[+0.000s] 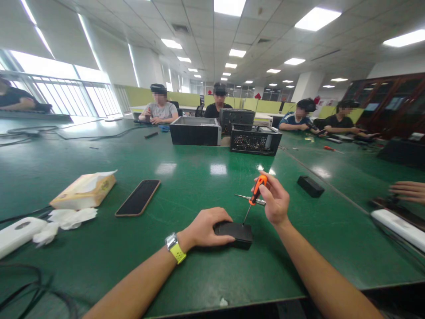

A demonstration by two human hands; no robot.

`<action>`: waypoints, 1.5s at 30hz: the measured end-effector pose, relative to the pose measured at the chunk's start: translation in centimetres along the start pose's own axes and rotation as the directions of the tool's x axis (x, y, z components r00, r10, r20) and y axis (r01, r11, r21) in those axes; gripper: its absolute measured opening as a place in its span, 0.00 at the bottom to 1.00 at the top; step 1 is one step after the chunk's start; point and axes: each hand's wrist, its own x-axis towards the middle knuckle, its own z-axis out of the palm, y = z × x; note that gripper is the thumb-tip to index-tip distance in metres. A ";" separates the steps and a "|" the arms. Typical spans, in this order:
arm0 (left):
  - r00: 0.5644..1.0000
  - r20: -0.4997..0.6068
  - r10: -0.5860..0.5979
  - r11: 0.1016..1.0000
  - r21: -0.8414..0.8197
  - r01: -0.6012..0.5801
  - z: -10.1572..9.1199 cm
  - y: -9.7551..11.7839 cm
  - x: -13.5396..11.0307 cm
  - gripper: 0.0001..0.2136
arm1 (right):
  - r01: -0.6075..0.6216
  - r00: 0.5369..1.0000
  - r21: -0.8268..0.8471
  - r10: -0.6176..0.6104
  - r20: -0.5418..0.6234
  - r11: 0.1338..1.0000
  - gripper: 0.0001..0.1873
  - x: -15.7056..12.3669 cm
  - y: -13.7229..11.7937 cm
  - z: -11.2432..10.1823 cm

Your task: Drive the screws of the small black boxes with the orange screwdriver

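Observation:
My left hand [209,228] is wrapped round a small black box [237,234] and holds it down on the green table. In my right hand [275,199] is an orange and black screwdriver [258,190], gripped by its handle between thumb and fingers. Its thin shaft slants down, and the tip meets the top of the black box near the right end. Behind it on the table lies a slim metal tool [244,196], partly hidden by the screwdriver and my right hand. Another black box [310,186] of similar shape sits to the right, apart from both hands.
A phone [138,198], a tissue pack [84,190] and crumpled tissues [72,218] lie left on the green table [199,186]. Metal computer cases [195,131] stand at the back. A white power strip [400,228] and another person's hand [410,190] are at right. Several people sit around.

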 end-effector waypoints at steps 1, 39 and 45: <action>1.000 -0.006 0.003 1.000 -0.004 -0.003 0.1 0.0 0.0 0.17 | -0.004 1.000 0.006 0.004 0.004 1.000 0.17 0.1 0.1 -0.1; 0.999 -0.031 -0.036 0.993 -0.109 0.032 -1.2 -0.7 -0.2 0.15 | 0.280 0.653 -0.667 0.372 0.660 0.691 0.14 7.5 -9.7 0.0; 0.998 -0.048 -0.035 0.985 -0.169 0.026 -1.0 -0.8 -0.2 0.15 | 0.298 0.705 -0.566 0.222 0.673 0.769 0.11 7.6 -9.2 0.1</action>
